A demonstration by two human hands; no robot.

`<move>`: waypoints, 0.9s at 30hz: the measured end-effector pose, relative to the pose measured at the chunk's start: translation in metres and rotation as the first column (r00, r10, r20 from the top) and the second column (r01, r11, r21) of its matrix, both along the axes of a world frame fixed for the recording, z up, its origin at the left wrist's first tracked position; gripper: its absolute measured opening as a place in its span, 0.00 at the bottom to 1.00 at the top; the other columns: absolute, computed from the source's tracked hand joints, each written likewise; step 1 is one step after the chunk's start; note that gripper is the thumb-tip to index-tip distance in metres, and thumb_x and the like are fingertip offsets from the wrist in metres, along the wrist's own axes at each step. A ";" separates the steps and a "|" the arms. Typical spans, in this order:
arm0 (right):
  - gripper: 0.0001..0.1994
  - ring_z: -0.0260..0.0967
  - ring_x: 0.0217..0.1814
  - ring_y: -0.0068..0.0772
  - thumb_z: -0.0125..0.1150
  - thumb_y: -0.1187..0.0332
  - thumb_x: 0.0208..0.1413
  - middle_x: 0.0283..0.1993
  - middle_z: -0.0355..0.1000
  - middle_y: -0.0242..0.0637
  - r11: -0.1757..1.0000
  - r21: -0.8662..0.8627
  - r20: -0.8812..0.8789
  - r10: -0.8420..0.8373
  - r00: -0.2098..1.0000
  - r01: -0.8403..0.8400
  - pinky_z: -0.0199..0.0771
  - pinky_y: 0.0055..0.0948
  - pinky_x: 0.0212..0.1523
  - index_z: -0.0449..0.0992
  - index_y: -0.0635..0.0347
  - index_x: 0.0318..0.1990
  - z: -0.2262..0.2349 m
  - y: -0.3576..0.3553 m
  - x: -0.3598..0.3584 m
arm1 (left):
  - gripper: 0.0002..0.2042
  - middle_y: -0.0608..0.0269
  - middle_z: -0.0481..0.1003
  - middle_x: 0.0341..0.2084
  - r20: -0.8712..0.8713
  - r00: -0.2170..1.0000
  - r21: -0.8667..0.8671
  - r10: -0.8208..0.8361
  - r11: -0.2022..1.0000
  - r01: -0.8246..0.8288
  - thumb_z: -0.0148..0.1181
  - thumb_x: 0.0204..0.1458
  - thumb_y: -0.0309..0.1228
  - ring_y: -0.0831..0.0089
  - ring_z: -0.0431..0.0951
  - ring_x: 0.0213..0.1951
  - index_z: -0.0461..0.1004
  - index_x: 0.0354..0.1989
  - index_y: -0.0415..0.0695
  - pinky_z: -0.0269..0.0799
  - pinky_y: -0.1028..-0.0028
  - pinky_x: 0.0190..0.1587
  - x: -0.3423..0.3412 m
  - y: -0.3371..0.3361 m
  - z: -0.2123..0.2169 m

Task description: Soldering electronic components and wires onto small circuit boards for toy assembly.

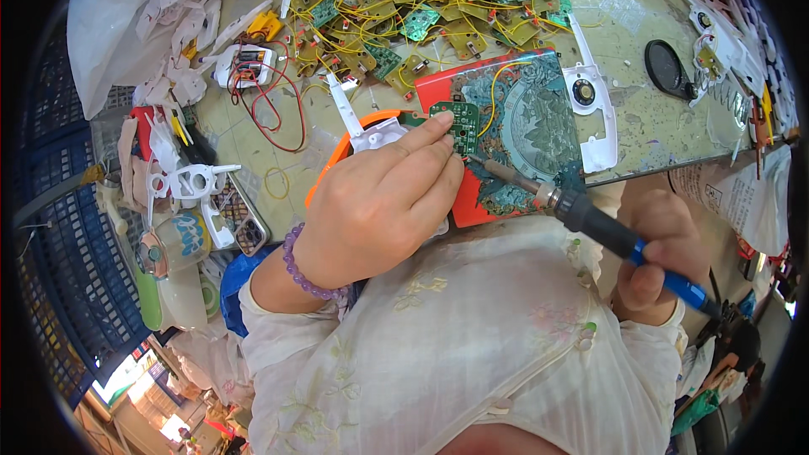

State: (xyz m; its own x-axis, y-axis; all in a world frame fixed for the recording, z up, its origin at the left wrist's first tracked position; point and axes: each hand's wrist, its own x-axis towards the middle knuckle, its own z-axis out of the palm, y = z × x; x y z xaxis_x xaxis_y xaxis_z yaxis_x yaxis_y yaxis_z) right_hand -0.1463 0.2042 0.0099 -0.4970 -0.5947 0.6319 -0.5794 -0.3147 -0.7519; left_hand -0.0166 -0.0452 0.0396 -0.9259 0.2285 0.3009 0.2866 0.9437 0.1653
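Observation:
My left hand (383, 202), with a purple bead bracelet at the wrist, has its fingers together and holds a small green circuit board (465, 118) by its left side. A yellow wire (491, 101) curves up from this board. My right hand (661, 244) grips the blue and black handle of a soldering iron (586, 217). The iron points left, its tip close to the board's lower edge; contact cannot be made out. Beneath the board lies a red-edged pad with a worn teal pattern (539, 109). A white plastic housing (379, 133) and an orange rim (324, 173) are partly hidden under my left hand.
Circuit boards with yellow wires (404, 13) are heaped at the back. A white battery box (246, 67) with red and black leads sits left. Right of the pad are a white plastic part (597, 131) and a black round lid (668, 69). Far left stands a blue crate (80, 286).

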 end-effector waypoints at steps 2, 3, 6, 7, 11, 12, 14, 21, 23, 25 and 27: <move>0.13 0.62 0.21 0.33 0.65 0.64 0.51 0.26 0.67 0.38 0.997 0.020 -0.123 0.076 0.990 -0.074 0.60 0.31 0.18 0.68 0.62 0.33 0.006 0.001 -0.001 | 0.13 0.59 0.77 0.34 0.004 1.000 0.002 -0.001 1.000 0.001 0.66 0.36 0.24 0.63 0.80 0.43 0.77 0.34 0.40 0.74 0.74 0.30 0.000 0.000 0.000; 0.13 0.61 0.20 0.33 0.65 0.64 0.51 0.25 0.67 0.37 0.994 0.044 -0.198 0.105 0.975 -0.099 0.59 0.30 0.17 0.68 0.62 0.33 0.012 -0.001 -0.001 | 0.13 0.59 0.77 0.35 0.007 1.000 0.008 -0.001 1.000 0.001 0.66 0.36 0.24 0.63 0.80 0.43 0.77 0.34 0.40 0.74 0.74 0.30 0.000 0.000 0.000; 0.12 0.59 0.18 0.30 0.64 0.65 0.51 0.25 0.66 0.37 0.995 -0.035 -0.243 0.085 0.966 -0.096 0.57 0.29 0.16 0.67 0.62 0.33 0.010 -0.008 0.000 | 0.13 0.58 0.77 0.35 0.005 1.000 0.009 -0.002 1.000 0.002 0.66 0.36 0.24 0.63 0.80 0.43 0.77 0.35 0.40 0.74 0.73 0.30 0.002 0.000 0.000; 0.11 0.59 0.18 0.30 0.63 0.66 0.51 0.25 0.66 0.37 0.995 -0.041 -0.245 0.079 0.966 -0.092 0.57 0.29 0.16 0.67 0.62 0.33 0.011 -0.009 0.001 | 0.13 0.58 0.77 0.35 0.001 1.000 0.003 0.002 1.000 -0.002 0.66 0.36 0.24 0.63 0.80 0.43 0.77 0.35 0.40 0.75 0.73 0.30 0.003 0.000 0.000; 0.10 0.58 0.18 0.30 0.60 0.65 0.54 0.24 0.65 0.37 0.997 -0.082 -0.163 -0.005 0.987 -0.009 0.56 0.28 0.16 0.66 0.61 0.33 -0.001 -0.004 0.005 | 0.13 0.59 0.77 0.35 -0.005 1.000 0.019 -0.005 1.000 0.005 0.66 0.36 0.24 0.63 0.80 0.43 0.77 0.35 0.40 0.74 0.74 0.30 0.001 0.000 -0.002; 0.10 0.58 0.18 0.30 0.60 0.65 0.54 0.24 0.65 0.37 0.996 -0.083 -0.162 -0.001 0.987 -0.013 0.56 0.28 0.16 0.66 0.61 0.33 -0.005 -0.002 0.007 | 0.13 0.59 0.77 0.34 -0.008 1.000 0.015 -0.005 1.000 0.005 0.66 0.36 0.24 0.63 0.80 0.42 0.77 0.34 0.40 0.74 0.74 0.30 0.001 0.000 -0.001; 0.12 0.57 0.18 0.29 0.58 0.63 0.57 0.23 0.64 0.36 0.978 -0.186 -0.052 -0.108 0.993 0.097 0.56 0.28 0.17 0.63 0.60 0.34 -0.013 0.001 0.011 | 0.13 0.59 0.77 0.34 -0.011 1.000 0.011 -0.002 1.000 0.003 0.66 0.36 0.24 0.63 0.80 0.42 0.77 0.34 0.40 0.74 0.74 0.29 0.001 0.001 -0.002; 0.15 0.57 0.21 0.29 0.50 0.55 0.62 0.24 0.61 0.35 0.934 -0.140 0.046 -0.326 0.944 0.330 0.58 0.28 0.21 0.60 0.57 0.38 -0.011 0.017 0.008 | 0.11 0.58 0.76 0.33 -0.019 1.000 -0.004 -0.019 1.000 0.019 0.62 0.38 0.23 0.63 0.79 0.43 0.76 0.33 0.38 0.75 0.74 0.31 -0.005 0.002 0.000; 0.15 0.60 0.25 0.30 0.50 0.54 0.62 0.27 0.63 0.36 0.886 -0.143 0.010 -0.443 0.896 0.440 0.62 0.28 0.25 0.61 0.56 0.40 -0.012 0.022 0.004 | 0.10 0.57 0.75 0.34 -0.005 1.000 -0.013 -0.025 1.000 0.025 0.58 0.39 0.24 0.62 0.79 0.44 0.75 0.32 0.36 0.75 0.74 0.33 -0.002 0.001 0.003; 0.17 0.62 0.27 0.32 0.52 0.53 0.61 0.30 0.65 0.37 0.732 -0.155 -0.039 -0.676 0.736 0.664 0.63 0.28 0.27 0.62 0.58 0.40 -0.010 0.027 -0.016 | 0.11 0.55 0.76 0.36 0.022 1.000 0.020 -0.015 1.000 0.014 0.58 0.39 0.24 0.60 0.79 0.45 0.76 0.34 0.36 0.76 0.71 0.36 -0.002 -0.001 -0.002; 0.13 0.62 0.24 0.29 0.56 0.61 0.58 0.27 0.65 0.38 0.487 -0.315 0.189 -0.809 0.557 0.814 0.63 0.26 0.26 0.65 0.62 0.37 0.007 0.054 -0.052 | 0.11 0.54 0.76 0.35 0.019 1.000 0.040 0.022 0.999 -0.023 0.59 0.40 0.23 0.60 0.79 0.45 0.76 0.35 0.36 0.76 0.70 0.36 0.000 0.003 0.002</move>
